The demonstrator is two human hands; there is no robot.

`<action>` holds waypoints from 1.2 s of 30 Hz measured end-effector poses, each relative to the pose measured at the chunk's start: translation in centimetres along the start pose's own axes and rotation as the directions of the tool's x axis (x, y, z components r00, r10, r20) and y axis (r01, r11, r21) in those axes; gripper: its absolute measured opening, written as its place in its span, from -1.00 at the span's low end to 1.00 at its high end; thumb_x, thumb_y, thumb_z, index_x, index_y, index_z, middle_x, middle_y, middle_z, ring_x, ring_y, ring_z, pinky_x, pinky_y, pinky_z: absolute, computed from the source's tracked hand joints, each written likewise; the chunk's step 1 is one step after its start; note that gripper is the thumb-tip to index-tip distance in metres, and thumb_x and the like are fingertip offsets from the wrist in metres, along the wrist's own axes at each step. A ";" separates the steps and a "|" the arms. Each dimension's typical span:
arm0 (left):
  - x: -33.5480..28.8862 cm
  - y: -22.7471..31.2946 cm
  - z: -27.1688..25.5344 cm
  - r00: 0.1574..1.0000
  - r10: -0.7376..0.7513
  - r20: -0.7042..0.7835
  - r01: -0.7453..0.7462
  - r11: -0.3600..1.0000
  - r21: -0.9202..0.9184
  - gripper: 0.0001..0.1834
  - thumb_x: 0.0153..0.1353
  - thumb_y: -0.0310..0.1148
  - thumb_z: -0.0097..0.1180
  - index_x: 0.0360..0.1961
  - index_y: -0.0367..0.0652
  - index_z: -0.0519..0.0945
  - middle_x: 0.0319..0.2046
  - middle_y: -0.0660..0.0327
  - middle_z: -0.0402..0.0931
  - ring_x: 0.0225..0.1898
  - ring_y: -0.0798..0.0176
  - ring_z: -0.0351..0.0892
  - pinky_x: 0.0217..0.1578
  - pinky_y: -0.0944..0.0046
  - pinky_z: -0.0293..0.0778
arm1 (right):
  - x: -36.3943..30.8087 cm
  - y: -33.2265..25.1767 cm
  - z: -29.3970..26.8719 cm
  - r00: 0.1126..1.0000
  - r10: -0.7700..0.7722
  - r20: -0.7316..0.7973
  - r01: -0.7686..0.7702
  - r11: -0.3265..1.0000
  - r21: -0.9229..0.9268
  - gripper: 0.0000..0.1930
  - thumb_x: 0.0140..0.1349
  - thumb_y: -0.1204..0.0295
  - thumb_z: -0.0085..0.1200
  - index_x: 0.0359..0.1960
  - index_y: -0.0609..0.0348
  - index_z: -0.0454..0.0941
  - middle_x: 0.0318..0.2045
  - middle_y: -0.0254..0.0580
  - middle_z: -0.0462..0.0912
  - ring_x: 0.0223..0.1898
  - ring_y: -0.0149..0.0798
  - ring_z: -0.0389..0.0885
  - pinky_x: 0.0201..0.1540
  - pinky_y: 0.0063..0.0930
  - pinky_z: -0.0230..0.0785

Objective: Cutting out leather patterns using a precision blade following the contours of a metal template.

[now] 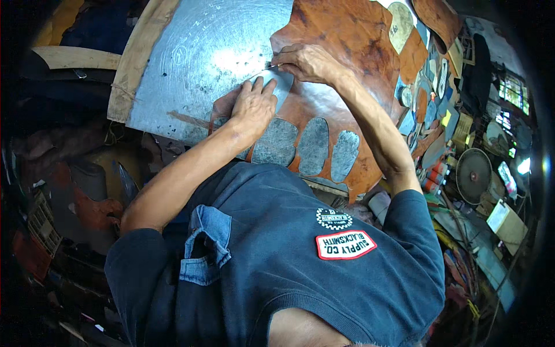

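Observation:
A large brown leather hide point(341, 40) lies over a scratched metal sheet point(196, 52) in front of me. My left hand point(254, 107) rests with fingers spread on a pale grey, rounded template point(283, 87), pressing it against the leather. At the template's far edge, my right hand point(309, 62) is closed in a pinch, its fingertips pointing left. A thin dark tip shows by these fingers; the tool itself is mostly hidden. Nearer to me, several sole-shaped openings point(314, 146) in the hide show grey metal below.
A wooden board point(139, 63) edges the metal sheet on the left. To the right are leather scraps point(413, 58), a round fan point(474, 176) and red-orange bottles point(435, 176). Dark piles of material lie at the lower left. A pale flat template point(400, 26) lies on the far right part of the hide.

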State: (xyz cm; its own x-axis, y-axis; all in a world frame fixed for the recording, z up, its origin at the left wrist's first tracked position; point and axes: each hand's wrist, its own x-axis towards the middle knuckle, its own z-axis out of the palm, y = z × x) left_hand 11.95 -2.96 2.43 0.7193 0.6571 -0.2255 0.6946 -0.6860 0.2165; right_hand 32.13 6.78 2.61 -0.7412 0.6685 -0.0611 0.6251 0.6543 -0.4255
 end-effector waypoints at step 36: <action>0.7 -0.4 -1.7 0.999 0.005 0.052 -0.002 0.998 -0.067 -0.78 -0.10 -0.60 0.25 -0.34 -0.29 0.62 0.36 0.07 0.21 0.30 -0.04 0.27 0.06 -0.01 0.33 | -2.7 1.1 -0.5 0.986 0.155 0.061 -0.153 0.988 -0.027 -0.75 0.30 0.31 0.05 -0.07 0.08 0.64 -0.01 -0.21 0.64 0.03 -0.09 0.58 0.05 -0.22 0.45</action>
State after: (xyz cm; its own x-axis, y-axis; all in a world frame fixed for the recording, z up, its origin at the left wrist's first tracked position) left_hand 12.20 -1.75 3.83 0.7212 0.6363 -0.2739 0.6927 -0.6648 0.2796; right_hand 34.95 5.91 2.73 -0.6492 0.7389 -0.1807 0.7377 0.5537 -0.3863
